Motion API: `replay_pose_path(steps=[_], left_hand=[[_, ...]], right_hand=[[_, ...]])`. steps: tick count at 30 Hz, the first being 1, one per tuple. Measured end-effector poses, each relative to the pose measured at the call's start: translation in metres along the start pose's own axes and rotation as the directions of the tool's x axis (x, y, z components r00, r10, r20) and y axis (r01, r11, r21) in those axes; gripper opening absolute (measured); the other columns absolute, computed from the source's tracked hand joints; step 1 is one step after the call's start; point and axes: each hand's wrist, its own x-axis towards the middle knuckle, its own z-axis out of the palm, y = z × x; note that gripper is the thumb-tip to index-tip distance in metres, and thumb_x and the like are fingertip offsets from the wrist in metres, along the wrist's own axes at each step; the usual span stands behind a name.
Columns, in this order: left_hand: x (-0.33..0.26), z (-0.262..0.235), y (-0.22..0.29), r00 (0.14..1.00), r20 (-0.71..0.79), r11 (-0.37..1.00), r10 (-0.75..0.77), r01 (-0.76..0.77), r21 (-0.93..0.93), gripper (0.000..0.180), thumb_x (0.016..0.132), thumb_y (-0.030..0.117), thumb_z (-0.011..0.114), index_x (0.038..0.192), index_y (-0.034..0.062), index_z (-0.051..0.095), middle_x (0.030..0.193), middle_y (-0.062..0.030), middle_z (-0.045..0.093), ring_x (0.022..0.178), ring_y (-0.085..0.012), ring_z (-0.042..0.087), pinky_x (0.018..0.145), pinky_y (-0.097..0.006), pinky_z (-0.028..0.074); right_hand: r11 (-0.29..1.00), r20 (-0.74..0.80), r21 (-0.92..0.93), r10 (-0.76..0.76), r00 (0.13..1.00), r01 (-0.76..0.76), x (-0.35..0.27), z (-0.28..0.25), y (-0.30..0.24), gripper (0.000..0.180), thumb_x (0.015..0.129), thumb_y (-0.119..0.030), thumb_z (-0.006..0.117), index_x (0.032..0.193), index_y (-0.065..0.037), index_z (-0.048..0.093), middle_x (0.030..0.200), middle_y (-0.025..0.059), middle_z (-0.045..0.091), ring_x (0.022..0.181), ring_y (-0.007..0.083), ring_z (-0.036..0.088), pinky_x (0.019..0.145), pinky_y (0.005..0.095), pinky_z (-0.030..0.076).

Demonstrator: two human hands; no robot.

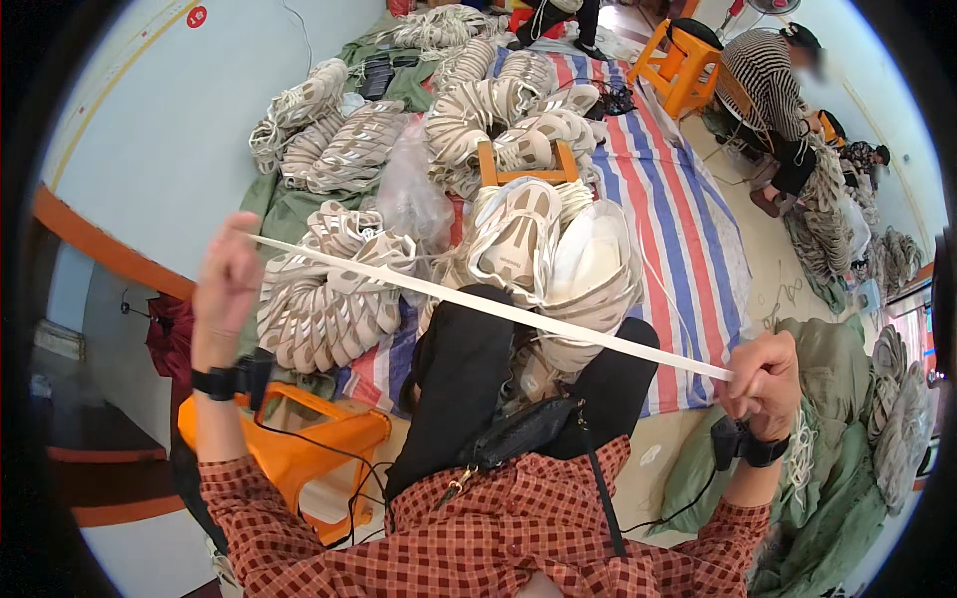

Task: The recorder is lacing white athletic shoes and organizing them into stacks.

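Observation:
A long white flat lace (498, 309) is stretched taut between my two hands, slanting down from upper left to lower right above my knees. My left hand (227, 284) pinches its upper end, raised beside the shoe pile. My right hand (766, 377) is closed on the lower end near my right knee. Both wrists wear black bands with cables. Between my black trouser legs lies a pair of white and beige shoes (553, 254).
Heaps of bundled white and beige shoes (329, 299) cover a striped tarp (688, 229). Orange plastic stools (299, 448) stand at my left and at the back right (683, 65). A person in a striped top (773, 100) sits far right. Green sacks (847, 468) lie at right.

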Motion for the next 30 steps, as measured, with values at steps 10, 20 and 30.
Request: replay_pose_path(steps=[10,20,30], left_hand=[[-0.018,-0.075,0.139,0.872,-0.390,0.954,0.296,-0.254,0.158,0.038,0.094,0.012,0.043,0.127,-0.0049,0.037,0.060,0.0041,0.033,0.044,-0.0029,0.022,0.038,-0.018,0.019],[0.040,-0.096,0.047,0.880,-0.468,0.997,0.082,-0.078,0.027,0.038,0.087,0.006,0.047,0.124,-0.0027,0.041,0.060,0.0032,0.044,0.040,-0.0036,0.026,0.035,-0.018,0.019],[0.084,-0.042,-0.180,0.988,-0.107,0.461,-0.108,0.145,0.875,0.045,0.081,0.019,0.060,0.121,0.0022,0.048,0.104,-0.0099,0.058,0.085,-0.0162,0.055,0.073,-0.028,0.045]], right_hand=[[0.475,-0.412,0.730,-0.270,0.870,0.492,-0.056,-0.036,0.068,0.004,0.087,0.001,0.046,0.086,0.001,0.049,0.066,0.0081,0.059,0.037,0.0051,0.044,0.038,0.0208,0.042],[0.304,-0.829,0.490,-0.129,0.545,0.817,-0.079,-0.058,0.108,0.050,0.088,0.006,0.042,0.136,-0.003,0.029,0.138,0.0124,0.037,0.104,0.0153,0.054,0.099,0.0352,0.040],[0.941,-0.446,-0.206,0.152,0.882,-0.267,0.048,0.007,0.094,0.014,0.085,-0.008,0.055,0.089,0.003,0.063,0.077,0.0027,0.058,0.066,0.0069,0.053,0.061,0.0207,0.042]])
